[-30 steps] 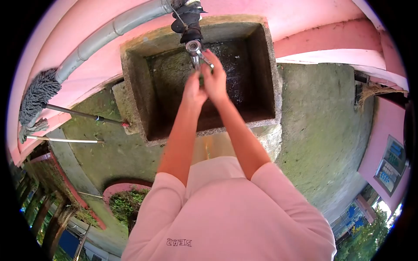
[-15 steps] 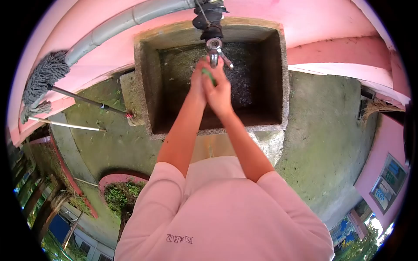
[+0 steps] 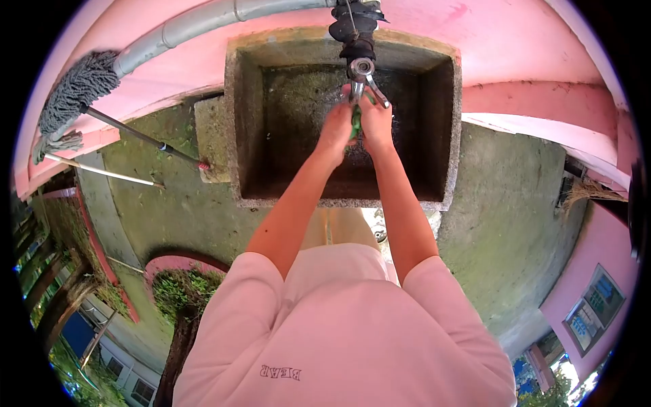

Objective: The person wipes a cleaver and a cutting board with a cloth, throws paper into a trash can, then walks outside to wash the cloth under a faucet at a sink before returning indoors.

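Note:
Below the metal faucet [image 3: 361, 70], both of my hands are together over the concrete sink [image 3: 234, 136]. A small green object [image 3: 355, 121] shows between them; its kind is hard to make out, since fingers cover much of it. My left hand [image 3: 337, 127] closes on its left side. On the other side my right hand [image 3: 377, 123] is closed around it too, close under the faucet's lever. The fingertips are partly hidden behind the spout.
A grey pipe [image 3: 196, 27] runs along the pink wall to the upper left. Beside it hangs a grey string mop [image 3: 81, 91], and another stick [image 3: 102, 168] leans near it. A concrete block [image 3: 213, 136] stands against the sink's left side. Behind, a round planter [image 3: 183, 288] holds a plant.
My hands were pressed together with the right over the left; now they sit side by side with the green object between them. The view has shifted, so the sink appears farther right.

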`<state>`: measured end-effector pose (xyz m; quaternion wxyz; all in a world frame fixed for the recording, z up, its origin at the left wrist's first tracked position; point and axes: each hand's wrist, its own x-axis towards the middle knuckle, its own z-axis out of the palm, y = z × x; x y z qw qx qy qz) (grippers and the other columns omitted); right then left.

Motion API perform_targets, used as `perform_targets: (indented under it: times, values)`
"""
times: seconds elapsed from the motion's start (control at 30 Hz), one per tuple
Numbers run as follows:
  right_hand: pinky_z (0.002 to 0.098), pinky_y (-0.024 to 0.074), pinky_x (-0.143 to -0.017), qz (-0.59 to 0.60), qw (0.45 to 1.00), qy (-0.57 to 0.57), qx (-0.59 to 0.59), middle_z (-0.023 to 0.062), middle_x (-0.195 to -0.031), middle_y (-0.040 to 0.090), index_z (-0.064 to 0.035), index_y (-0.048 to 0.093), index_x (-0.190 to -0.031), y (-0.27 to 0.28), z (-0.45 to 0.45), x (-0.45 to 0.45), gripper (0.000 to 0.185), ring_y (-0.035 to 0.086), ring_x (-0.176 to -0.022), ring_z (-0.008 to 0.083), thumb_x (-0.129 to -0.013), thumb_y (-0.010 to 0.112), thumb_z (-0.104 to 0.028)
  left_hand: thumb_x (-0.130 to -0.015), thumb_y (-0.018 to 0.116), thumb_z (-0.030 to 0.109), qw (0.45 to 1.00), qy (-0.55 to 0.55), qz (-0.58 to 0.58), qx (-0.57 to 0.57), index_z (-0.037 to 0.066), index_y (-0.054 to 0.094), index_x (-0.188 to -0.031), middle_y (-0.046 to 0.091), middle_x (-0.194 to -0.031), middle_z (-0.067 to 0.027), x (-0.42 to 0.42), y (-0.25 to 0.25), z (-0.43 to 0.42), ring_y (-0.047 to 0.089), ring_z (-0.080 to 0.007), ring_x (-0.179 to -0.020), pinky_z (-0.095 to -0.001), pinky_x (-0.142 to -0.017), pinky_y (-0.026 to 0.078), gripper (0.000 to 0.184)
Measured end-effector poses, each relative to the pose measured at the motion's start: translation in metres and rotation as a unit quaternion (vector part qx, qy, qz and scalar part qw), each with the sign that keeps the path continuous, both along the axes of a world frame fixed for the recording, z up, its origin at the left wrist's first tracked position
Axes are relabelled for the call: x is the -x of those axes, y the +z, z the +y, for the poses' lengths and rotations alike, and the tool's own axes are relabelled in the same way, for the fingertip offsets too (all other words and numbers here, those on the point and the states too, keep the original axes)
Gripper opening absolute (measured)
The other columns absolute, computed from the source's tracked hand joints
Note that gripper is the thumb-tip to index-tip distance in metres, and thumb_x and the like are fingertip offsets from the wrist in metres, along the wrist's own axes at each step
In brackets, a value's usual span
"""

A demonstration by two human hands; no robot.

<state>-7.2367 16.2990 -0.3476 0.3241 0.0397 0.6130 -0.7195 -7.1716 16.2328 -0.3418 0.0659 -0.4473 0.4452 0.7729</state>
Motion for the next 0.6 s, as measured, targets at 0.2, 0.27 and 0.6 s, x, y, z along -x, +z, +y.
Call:
perform_targets:
  times: [0.2, 0.27, 0.6]
  values:
    - [0.027, 0.046, -0.072, 0.465, 0.881, -0.001, -0.089, 0.0064, -0.088, 0.061, -0.0039, 0.062, -0.104, 0.013, -0.01, -0.042, 0.016, 0.058, -0.082, 0.013, -0.092, 0.051, -0.004, -0.096, 0.038, 0.025, 0.969, 0.129, 0.145, -0.153, 0.01, 0.054, -0.114, 0.058, -0.099, -0.0051, -0.008, -0.025, 0.01, 0.058, -0.0153, -0.086, -0.0318, -0.076, 0.048, 0.028]
    - [0.0268, 0.0478, -0.077, 0.051, 0.998, -0.031, 0.009, 0.0067, -0.091, 0.064, 0.0009, 0.062, -0.108, 0.011, -0.013, -0.034, 0.02, 0.059, -0.082, 0.0119, -0.094, 0.05, -0.007, -0.098, 0.039, 0.028, 0.963, 0.179, 0.118, -0.162, 0.011, 0.055, -0.117, 0.058, -0.095, -0.0023, -0.008, -0.009, 0.016, 0.057, -0.0119, -0.079, -0.0285, -0.066, 0.047, 0.03]
    - [0.0284, 0.0313, -0.044, -0.079, 0.99, -0.115, 0.032, -0.0001, -0.062, 0.042, -0.004, 0.051, -0.082, -0.01, -0.036, -0.017, 0.016, 0.038, -0.049, 0.0112, -0.093, 0.05, -0.015, -0.101, 0.029, 0.027, 0.972, 0.228, -0.007, -0.061, 0.012, 0.061, -0.112, 0.038, -0.052, 0.0042, -0.013, -0.015, 0.021, 0.029, -0.0066, -0.037, -0.0258, -0.033, 0.022, 0.037]
